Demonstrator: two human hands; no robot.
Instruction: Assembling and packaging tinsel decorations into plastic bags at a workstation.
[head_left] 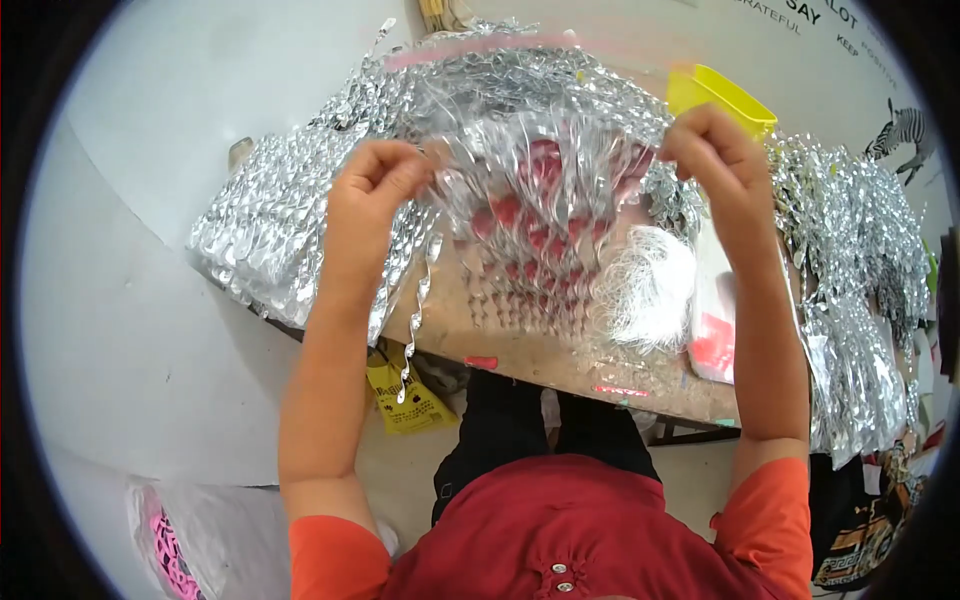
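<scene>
Between my hands spreads a clear plastic bag, blurred, with a pale pink strip along its far edge. Twisted silver foil strands and red patches show in and under it. My left hand pinches at its left side, thumb against fingertips. At the right side, my right hand is closed too, its fingers curled inward; the exact spot of its grip is hard to see. Below the bag, a tangle of white thread lies on the brown table. One loose silver strand hangs past the table's near edge.
Silver foil strands heap across the left and back, and more hang at the right. A yellow basket stands behind my right hand. A white and red flat packet lies near my right forearm. Below hangs a yellow bag.
</scene>
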